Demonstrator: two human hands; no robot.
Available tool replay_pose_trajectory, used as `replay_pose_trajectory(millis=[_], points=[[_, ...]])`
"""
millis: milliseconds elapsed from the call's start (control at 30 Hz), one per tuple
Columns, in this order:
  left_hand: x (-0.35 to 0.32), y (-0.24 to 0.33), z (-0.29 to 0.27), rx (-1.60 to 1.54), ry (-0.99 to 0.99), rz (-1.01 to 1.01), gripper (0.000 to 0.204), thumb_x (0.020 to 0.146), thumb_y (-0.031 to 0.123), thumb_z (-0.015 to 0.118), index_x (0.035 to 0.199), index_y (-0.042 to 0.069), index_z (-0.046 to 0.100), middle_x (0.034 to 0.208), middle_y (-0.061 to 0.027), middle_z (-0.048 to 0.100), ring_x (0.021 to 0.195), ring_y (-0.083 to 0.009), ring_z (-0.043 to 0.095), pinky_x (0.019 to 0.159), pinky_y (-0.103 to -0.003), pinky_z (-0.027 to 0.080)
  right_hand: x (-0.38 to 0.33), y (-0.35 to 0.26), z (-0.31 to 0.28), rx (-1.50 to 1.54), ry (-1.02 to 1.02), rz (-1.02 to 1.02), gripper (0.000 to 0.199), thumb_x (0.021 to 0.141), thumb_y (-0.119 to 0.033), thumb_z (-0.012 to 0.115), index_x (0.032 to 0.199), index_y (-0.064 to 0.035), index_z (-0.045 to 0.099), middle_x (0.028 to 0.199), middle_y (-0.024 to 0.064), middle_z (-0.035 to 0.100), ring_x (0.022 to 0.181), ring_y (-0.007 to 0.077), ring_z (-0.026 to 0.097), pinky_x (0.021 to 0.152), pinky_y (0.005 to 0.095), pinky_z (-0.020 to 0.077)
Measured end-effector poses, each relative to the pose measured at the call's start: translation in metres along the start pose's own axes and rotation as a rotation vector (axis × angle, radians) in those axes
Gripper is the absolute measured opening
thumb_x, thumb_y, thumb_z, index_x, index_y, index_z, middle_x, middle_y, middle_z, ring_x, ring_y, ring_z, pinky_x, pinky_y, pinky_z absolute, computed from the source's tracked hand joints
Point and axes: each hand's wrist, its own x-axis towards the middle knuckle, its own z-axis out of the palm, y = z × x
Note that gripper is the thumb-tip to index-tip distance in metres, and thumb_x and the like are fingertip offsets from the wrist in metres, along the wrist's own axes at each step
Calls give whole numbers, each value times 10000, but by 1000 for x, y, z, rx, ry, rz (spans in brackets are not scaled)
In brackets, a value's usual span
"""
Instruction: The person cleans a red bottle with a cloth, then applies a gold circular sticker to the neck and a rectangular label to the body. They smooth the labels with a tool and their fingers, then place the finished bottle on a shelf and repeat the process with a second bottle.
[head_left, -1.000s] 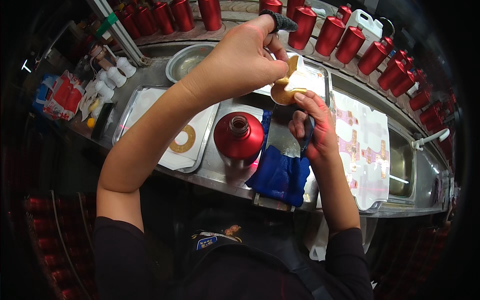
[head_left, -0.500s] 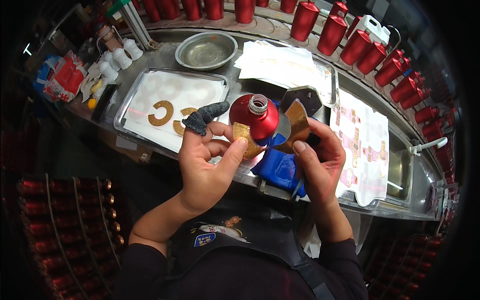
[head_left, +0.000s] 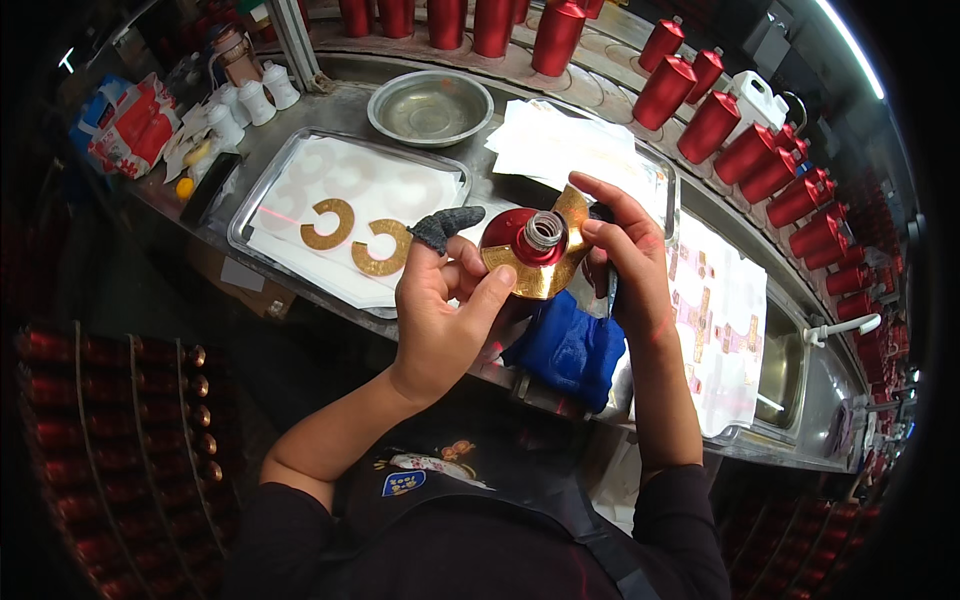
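My left hand [head_left: 445, 320] pinches one end of a gold C-shaped label [head_left: 538, 282] between thumb and fingers. A dark knitted cover [head_left: 445, 228] sits on its raised index finger. At the label's other end, my right hand [head_left: 635, 255] grips it with the thumb and fingers, and a slim tool [head_left: 611, 290] lies along that palm. The label curves around the near side of the neck of a red bottle [head_left: 503, 228], over its shoulder. The bottle's threaded mouth is uncapped. Below it, a blue padded holder [head_left: 572, 350] sits at the bench edge.
Two gold C-shaped labels, one left [head_left: 346, 222] and one right [head_left: 382, 268], lie on white sheets in a metal tray [head_left: 236, 228]. A metal bowl [head_left: 430, 112] stands behind. Red bottles [head_left: 664, 92] line the conveyor; printed label sheets [head_left: 735, 340] lie at right.
The gold label has come down from a folded, raised position in front of the bottle to lie around its neck. My right hand has moved up and inward. The view has shifted slightly.
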Motion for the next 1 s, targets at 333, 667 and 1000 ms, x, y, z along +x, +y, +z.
replay_pose_trajectory(millis=[333, 667, 1000], points=[[8, -17, -24, 331, -12, 216, 468, 926, 108, 696, 1330, -20, 497, 1205, -92, 605, 1100, -166, 586, 982, -316, 461, -27, 31, 17, 89, 42, -216, 697, 893, -46, 698, 1504, 14, 368, 1141, 96, 600, 778, 81, 635, 641, 191, 506], [9, -18, -12, 36, -134, 34, 474, 950, 143, 673, 1361, -24, 507, 1303, -124, 583, 1203, -177, 546, 1064, -327, 416, -23, 29, 21, 117, 10, -214, 748, 884, 12, 711, 1521, 27, 320, 1383, 153, 519, 1002, 162, 685, 820, 238, 560], [10, -15, -9, -41, -156, 11, 496, 922, 96, 707, 1358, -9, 497, 1308, -119, 582, 1208, -179, 551, 1071, -336, 419, -23, 35, 19, 94, 22, -267, 726, 880, 12, 705, 1513, 27, 349, 1463, 129, 482, 951, 100, 669, 783, 204, 537]])
